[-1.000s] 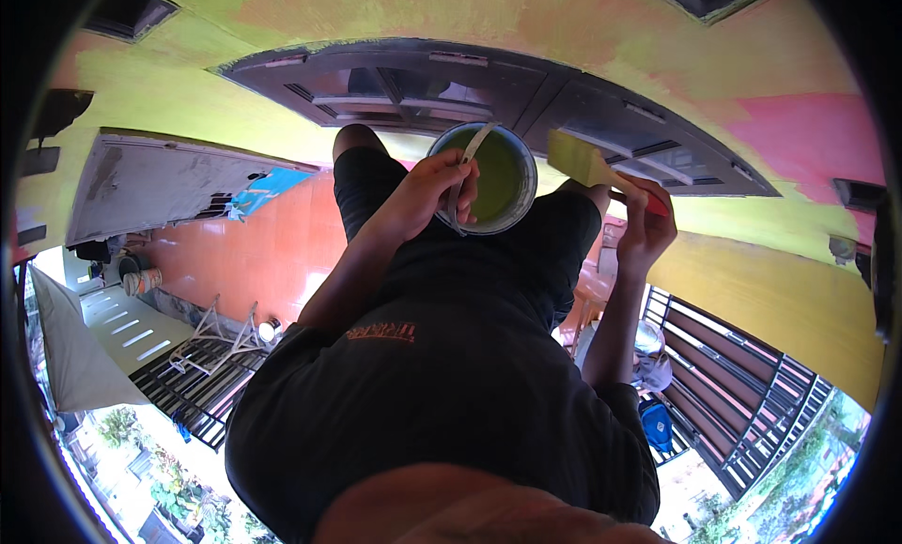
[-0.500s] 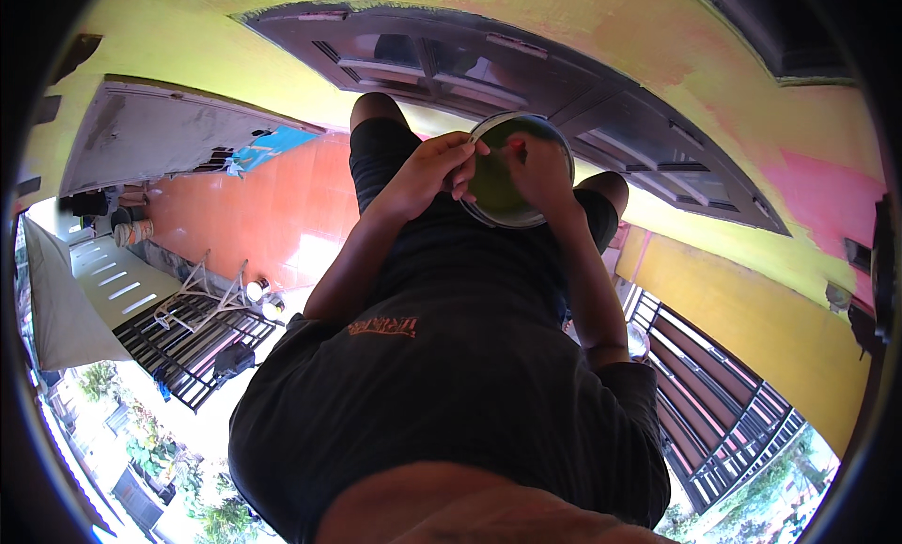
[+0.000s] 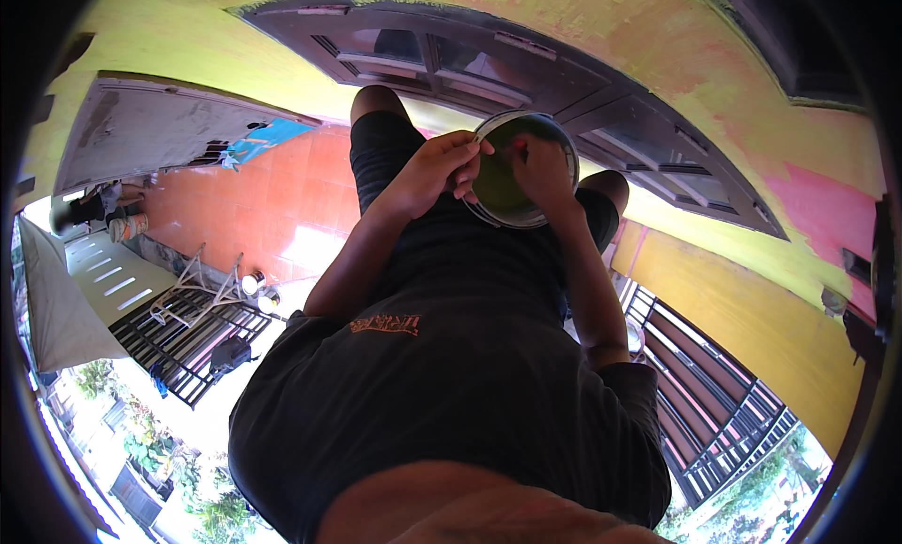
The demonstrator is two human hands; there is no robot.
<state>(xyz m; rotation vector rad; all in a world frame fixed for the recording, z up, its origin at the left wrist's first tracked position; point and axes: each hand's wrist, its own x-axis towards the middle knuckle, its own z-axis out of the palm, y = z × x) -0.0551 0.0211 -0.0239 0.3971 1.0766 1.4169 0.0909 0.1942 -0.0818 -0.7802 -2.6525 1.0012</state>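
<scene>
A round, pale-rimmed container (image 3: 514,224) with green inside (image 3: 496,182) sits at my lap, between my thighs. My left hand (image 3: 442,171) is closed on the container's rim at its left side, thumb and fingers pinching the edge. Over the green contents, my right hand (image 3: 548,175) reaches in from the right with its fingers curled. A small red piece (image 3: 519,146) shows at those fingertips, seemingly the end of a held tool. The rest of that tool is hidden by the hand and the dim interior.
A dark-framed window (image 3: 460,55) is in the yellow-green wall ahead. Orange floor tiles (image 3: 272,182) spread to the left, with a metal frame stand (image 3: 197,295) and small cans (image 3: 252,283) farther back. Slatted railings (image 3: 714,403) stand at right. A dark figure, perhaps a person (image 3: 89,208), is far left.
The surroundings have shifted slightly to the left in view. My right hand has moved only a little inside the container, and the left keeps its hold on the rim.
</scene>
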